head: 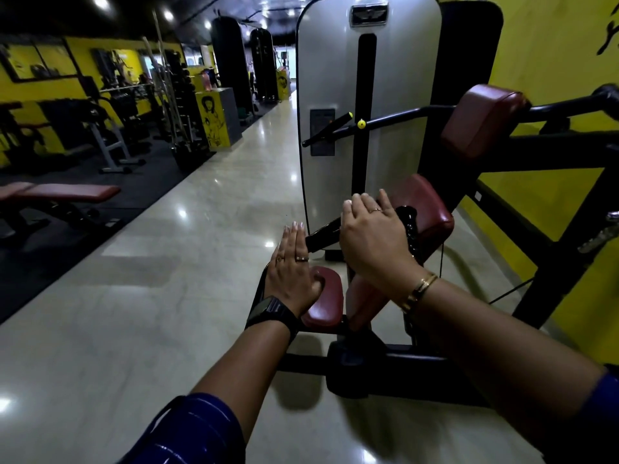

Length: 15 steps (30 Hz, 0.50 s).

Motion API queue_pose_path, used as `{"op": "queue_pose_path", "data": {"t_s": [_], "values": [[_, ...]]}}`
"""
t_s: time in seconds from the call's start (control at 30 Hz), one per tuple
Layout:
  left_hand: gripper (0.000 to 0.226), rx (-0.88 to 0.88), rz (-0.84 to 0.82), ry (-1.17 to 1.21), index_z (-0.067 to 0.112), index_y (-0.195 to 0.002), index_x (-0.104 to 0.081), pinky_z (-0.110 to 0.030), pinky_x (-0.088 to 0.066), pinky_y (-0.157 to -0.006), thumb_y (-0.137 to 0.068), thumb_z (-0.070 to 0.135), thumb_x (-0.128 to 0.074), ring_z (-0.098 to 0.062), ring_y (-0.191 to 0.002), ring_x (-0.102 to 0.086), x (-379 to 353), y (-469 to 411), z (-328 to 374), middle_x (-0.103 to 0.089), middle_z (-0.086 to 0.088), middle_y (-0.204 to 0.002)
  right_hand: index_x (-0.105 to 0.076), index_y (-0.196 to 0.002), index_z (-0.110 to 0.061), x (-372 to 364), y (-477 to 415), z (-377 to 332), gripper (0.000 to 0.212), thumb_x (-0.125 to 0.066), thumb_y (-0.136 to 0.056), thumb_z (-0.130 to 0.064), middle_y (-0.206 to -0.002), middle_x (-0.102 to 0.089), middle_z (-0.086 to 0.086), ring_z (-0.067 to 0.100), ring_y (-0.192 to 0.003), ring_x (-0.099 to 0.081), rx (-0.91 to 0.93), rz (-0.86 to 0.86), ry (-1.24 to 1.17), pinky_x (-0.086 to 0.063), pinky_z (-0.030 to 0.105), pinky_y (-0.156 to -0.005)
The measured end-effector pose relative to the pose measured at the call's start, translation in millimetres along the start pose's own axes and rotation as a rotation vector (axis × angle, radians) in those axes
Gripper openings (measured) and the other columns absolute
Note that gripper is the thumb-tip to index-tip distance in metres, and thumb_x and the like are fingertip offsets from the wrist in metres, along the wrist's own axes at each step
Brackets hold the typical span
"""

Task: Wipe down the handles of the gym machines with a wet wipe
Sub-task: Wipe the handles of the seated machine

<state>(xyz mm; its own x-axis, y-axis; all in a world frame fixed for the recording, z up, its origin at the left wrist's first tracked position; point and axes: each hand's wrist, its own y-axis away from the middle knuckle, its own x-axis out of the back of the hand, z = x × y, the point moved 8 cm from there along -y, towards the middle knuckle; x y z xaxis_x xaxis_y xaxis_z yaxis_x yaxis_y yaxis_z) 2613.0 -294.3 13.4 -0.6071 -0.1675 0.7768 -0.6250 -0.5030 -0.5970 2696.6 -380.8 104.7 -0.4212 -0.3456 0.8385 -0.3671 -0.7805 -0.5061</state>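
Fingers (363,205) of our right hand (371,236) are curled over the top of the black handle (323,233), and the palm covers the middle section of the bar. We cannot tell whether the wet wipe lies between palm and bar, since the hand hides that area. A gold bracelet (418,289) sits on the right wrist.

The handle runs diagonally, low on the machine, in front of the grey weight-stack cover (335,78). Its free end projects down and to the left of our right hand. Its other end disappears beneath the hand, just in front of a maroon pad (433,212).

Our left hand (293,269) is held flat. Its fingers (294,237) are straight and pressed together, pointing upward, with the tips just beside the free end of the handle. We cannot tell whether they touch it. The left thumb rests against the edge of a smaller maroon pad (326,298) below the handle. A dark watch (271,311) is strapped to the left wrist.

A second black bar with a yellow knob (361,123) crosses the grey cover higher up. A third maroon pad (479,122) is mounted on the black frame (395,360) at upper right. The machine stands on a glossy tiled floor (167,296), near a yellow wall (552,45). A maroon bench (60,192) stands well apart on the left.
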Motion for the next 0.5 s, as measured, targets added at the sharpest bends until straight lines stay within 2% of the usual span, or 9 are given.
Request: {"op": "queue_pose_path", "data": {"t_s": [0.03,0.07,0.1,0.13,0.2,0.27,0.4,0.5], "values": [[0.101,0.006,-0.006,-0.001,0.003,-0.148,-0.016,-0.035,-0.027,-0.114,-0.061,0.029,-0.060,-0.033,-0.140,-0.035,0,0,0,-0.037,-0.022,-0.151,-0.060,-0.122,0.008,-2,6,-5,0.058,-0.026,-0.086,-0.023,-0.124,-0.060,0.027,0.041,-0.121,-0.054,0.002,-0.034,-0.008,-0.015,0.046,-0.115],[0.096,0.010,-0.011,-0.003,0.001,-0.147,-0.017,-0.035,-0.028,-0.113,-0.065,0.030,-0.058,-0.033,-0.140,-0.037,0,0,-1,-0.038,-0.022,-0.150,-0.044,-0.137,0.009,0,14,-15,0.059,-0.024,-0.091,-0.024,-0.141,-0.045,0.027,0.041,-0.134,-0.039,0.035,-0.006,0.011,-0.010,0.045,-0.118],[0.088,0.006,-0.012,-0.007,-0.001,-0.147,-0.019,-0.036,-0.027,-0.112,-0.073,0.033,-0.054,-0.033,-0.140,-0.036,-1,0,-2,-0.038,-0.023,-0.150,-0.028,-0.146,0.006,-1,21,-27,0.061,-0.022,-0.096,-0.029,-0.153,-0.027,0.023,0.038,-0.144,-0.023,0.103,-0.051,0.010,-0.002,0.045,-0.118],[0.081,-0.008,-0.013,-0.015,-0.002,-0.147,-0.020,-0.037,-0.026,-0.111,-0.081,0.036,-0.048,-0.032,-0.140,-0.033,-3,0,-3,-0.037,-0.023,-0.150,-0.020,-0.150,0.001,-2,26,-38,0.064,-0.020,-0.098,-0.037,-0.157,-0.018,0.017,0.033,-0.147,-0.013,0.157,-0.110,-0.026,0.005,0.044,-0.117],[0.080,-0.033,-0.028,-0.030,-0.005,-0.147,-0.024,-0.037,-0.023,-0.112,-0.085,0.041,-0.042,-0.031,-0.142,-0.028,-7,-1,-5,-0.034,-0.022,-0.152,-0.025,-0.151,-0.009,-1,26,-52,0.070,-0.013,-0.096,-0.050,-0.157,-0.026,0.010,0.024,-0.147,-0.016,0.251,-0.092,-0.082,0.009,0.042,-0.116],[0.085,-0.037,-0.015,-0.025,-0.007,-0.147,-0.027,-0.038,-0.025,-0.113,-0.081,0.042,-0.050,-0.032,-0.142,-0.029,-5,-1,-4,-0.035,-0.023,-0.152,-0.028,-0.150,-0.015,-4,15,-49,0.066,-0.017,-0.097,-0.052,-0.156,-0.030,0.004,0.019,-0.147,-0.018,0.302,-0.087,-0.075,0.011,0.044,-0.116],[0.109,-0.039,-0.016,-0.034,0.004,-0.148,-0.012,-0.035,-0.024,-0.116,-0.063,0.032,-0.074,-0.032,-0.142,-0.031,-1,1,1,-0.034,-0.022,-0.153,-0.037,-0.142,-0.011,5,1,-1,0.059,-0.030,-0.098,-0.049,-0.143,-0.043,0.007,0.022,-0.140,-0.028,0.078,-0.072,0.018,0.015,0.045,-0.115],[0.106,-0.001,-0.019,-0.030,0.000,-0.147,-0.019,-0.034,-0.023,-0.113,-0.055,0.031,-0.063,-0.033,-0.139,-0.037,0,0,-2,-0.039,-0.023,-0.149,-0.030,-0.146,-0.006,14,8,5,0.063,-0.025,-0.099,-0.047,-0.150,-0.035,0.013,0.027,-0.143,-0.022,0.001,-0.063,0.013,0.019,0.043,-0.113]]}}
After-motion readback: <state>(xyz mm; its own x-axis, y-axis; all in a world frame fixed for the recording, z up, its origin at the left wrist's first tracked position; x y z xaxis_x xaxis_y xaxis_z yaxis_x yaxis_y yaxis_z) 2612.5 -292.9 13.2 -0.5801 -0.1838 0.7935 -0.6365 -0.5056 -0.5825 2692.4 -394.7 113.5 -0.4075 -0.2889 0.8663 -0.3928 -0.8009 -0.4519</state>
